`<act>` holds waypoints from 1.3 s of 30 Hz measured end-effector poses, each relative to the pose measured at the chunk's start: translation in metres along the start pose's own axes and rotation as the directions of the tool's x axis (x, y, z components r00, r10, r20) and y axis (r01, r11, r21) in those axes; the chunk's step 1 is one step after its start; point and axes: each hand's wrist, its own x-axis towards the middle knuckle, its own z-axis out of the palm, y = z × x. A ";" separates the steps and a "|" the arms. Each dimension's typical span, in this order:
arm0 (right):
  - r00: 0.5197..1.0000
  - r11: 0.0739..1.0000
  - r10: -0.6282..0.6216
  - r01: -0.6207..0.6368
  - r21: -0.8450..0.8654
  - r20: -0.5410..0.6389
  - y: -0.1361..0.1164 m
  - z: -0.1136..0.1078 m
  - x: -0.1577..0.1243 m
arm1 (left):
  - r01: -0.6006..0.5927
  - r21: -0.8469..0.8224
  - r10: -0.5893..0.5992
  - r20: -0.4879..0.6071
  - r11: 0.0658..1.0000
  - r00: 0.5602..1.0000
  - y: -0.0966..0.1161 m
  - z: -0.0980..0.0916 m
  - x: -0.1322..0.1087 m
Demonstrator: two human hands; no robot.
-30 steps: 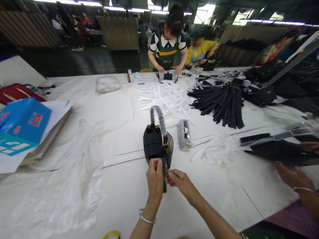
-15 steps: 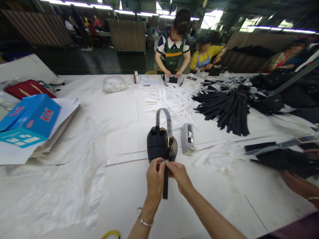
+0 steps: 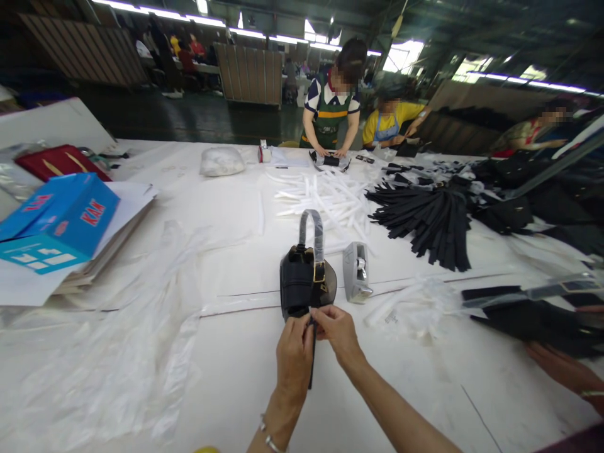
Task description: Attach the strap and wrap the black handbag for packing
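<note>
A small black handbag stands on the white table in front of me, its handle arched up and wrapped in clear film. A gold buckle sits where the handle meets the bag's side. From the near side a narrow black strap hangs toward me. My left hand pinches this strap near the bag. My right hand pinches it too, fingertips against the left ones. What lies right between the fingertips is hidden. A grey tape dispenser stands just right of the bag.
White strips and a fan of black straps lie beyond the bag. A blue box rests on stacked sheets at left, near crumpled clear plastic. A co-worker's hand is at right; another person works across the table.
The view has tilted up slightly. Both my hands stay pinched at the strap, whose hanging end has turned edge-on and looks narrower.
</note>
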 end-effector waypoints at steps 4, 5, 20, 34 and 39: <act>0.999 0.998 0.024 -0.026 0.051 0.038 0.002 -0.002 -0.003 | -0.287 0.275 0.290 0.031 0.918 0.957 -0.011 0.003 -0.008; 0.997 0.998 0.034 -0.038 0.058 0.069 0.000 -0.004 -0.004 | -0.325 0.334 0.328 0.051 0.885 0.943 -0.013 0.004 -0.009; 0.982 0.997 0.079 -0.080 -0.004 0.171 -0.013 -0.007 -0.001 | 0.273 -0.216 -0.262 0.079 0.937 0.962 0.002 -0.019 -0.008; 0.969 0.999 -0.022 0.033 -0.041 0.248 -0.017 -0.028 -0.004 | 0.750 -0.498 -0.602 0.458 0.436 0.654 0.007 0.018 -0.001; 0.934 0.975 -0.200 0.160 -0.152 -0.297 -0.019 -0.109 0.037 | 0.757 -0.455 -0.629 0.431 0.469 0.648 -0.001 0.018 -0.002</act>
